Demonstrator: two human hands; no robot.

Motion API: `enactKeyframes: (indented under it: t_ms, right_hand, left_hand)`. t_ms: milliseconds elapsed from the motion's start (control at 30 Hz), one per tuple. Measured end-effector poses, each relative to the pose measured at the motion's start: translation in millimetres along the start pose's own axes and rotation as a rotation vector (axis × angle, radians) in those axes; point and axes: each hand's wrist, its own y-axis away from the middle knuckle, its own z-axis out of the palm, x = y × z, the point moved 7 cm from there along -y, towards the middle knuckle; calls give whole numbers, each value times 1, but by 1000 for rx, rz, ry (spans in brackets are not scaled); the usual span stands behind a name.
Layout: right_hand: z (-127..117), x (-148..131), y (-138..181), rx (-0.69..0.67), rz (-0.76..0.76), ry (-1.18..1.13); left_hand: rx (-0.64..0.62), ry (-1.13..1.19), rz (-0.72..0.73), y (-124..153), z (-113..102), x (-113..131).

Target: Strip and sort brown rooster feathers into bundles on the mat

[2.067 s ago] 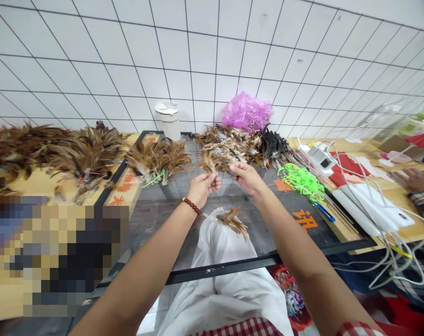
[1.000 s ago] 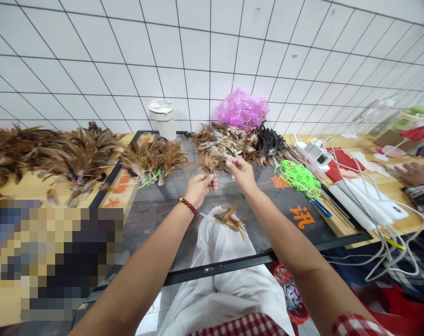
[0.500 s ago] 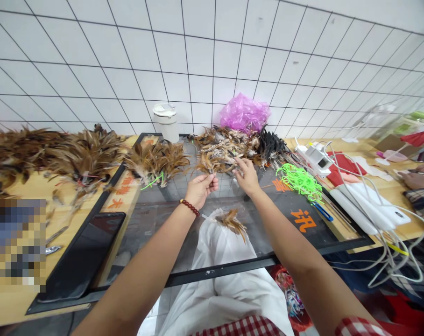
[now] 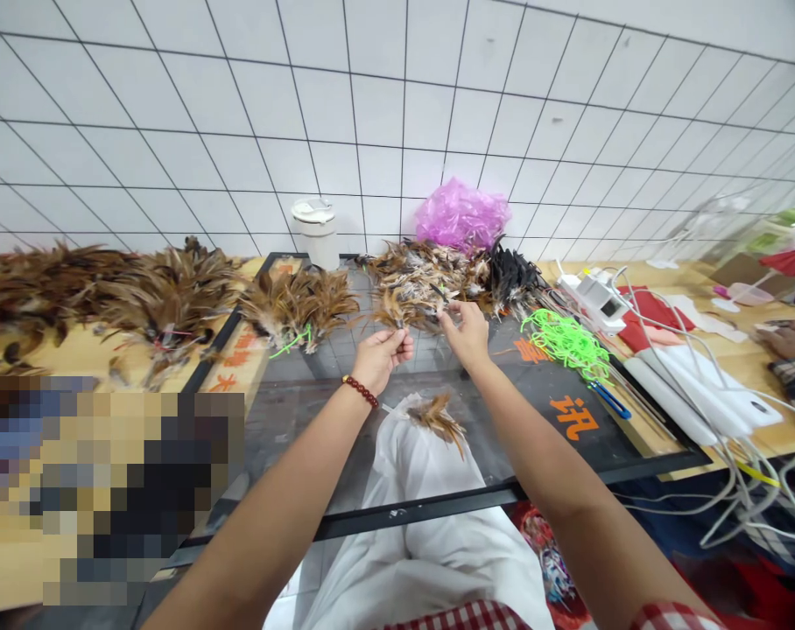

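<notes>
One small brown feather bunch (image 4: 390, 308), clamped at base by left fingers (image 4: 394, 337), presumably keeping plumes uncrushed. Right fingers (image 4: 463, 311) just beside; cannot tell whether pinching anything. Loose brown-and-white feather pile (image 4: 414, 273) just beyond both, apparently for short reach. Tangled bright-green cord (image 4: 565, 341) farther right of right fingers, likewise handy.

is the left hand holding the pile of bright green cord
No: the left hand pinches brown feathers, while the pile of bright green cord lies well off to its right.
</notes>
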Motion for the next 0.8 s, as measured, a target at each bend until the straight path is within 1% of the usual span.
enactKeyframes:
  t_ms: [100, 200, 300, 400, 467, 533, 567, 600, 667, 733, 767, 800]
  right_hand:
    - [13, 11, -4, -58, 140, -57]
    - [23, 19, -5, -99, 188, -132]
    - [23, 26, -3, -67, 204, -279]
    - [19, 29, 0, -28, 239, -486]
    - [15, 26, 1, 14, 261, -629]
    - [11, 17, 3, 31, 278, -777]
    - [11, 10, 4, 5, 285, -848]
    - [14, 1, 7, -54, 292, -911]
    - [22, -21, 13, -244, 287, -995]
    - [29, -41, 23, -420, 260, -1012]
    - [32, -48, 27, -471, 242, -1007]
    - [33, -53, 30, -493, 225, -1000]
  left_hand:
    - [2, -1, -1, 0, 0, 0]
    - [1, -5, 4, 0, 0, 0]
    - [-1, -7, 4, -1, 0, 0]
    - [-1, -3, 1, -1, 0, 0]
    - [2, 1, -3, 0, 0, 1]
    - [8, 1, -6, 1, 0, 1]
    - [11, 1, -6, 1, 0, 1]
    - [13, 1, -6, 1, 0, 1]
    - [10, 7, -3, 0, 0, 1]
    - [9, 26, 5, -1, -1, 1]
    - [12, 39, 11, -1, -1, 1]
    - [17, 51, 17, -1, -1, 1]
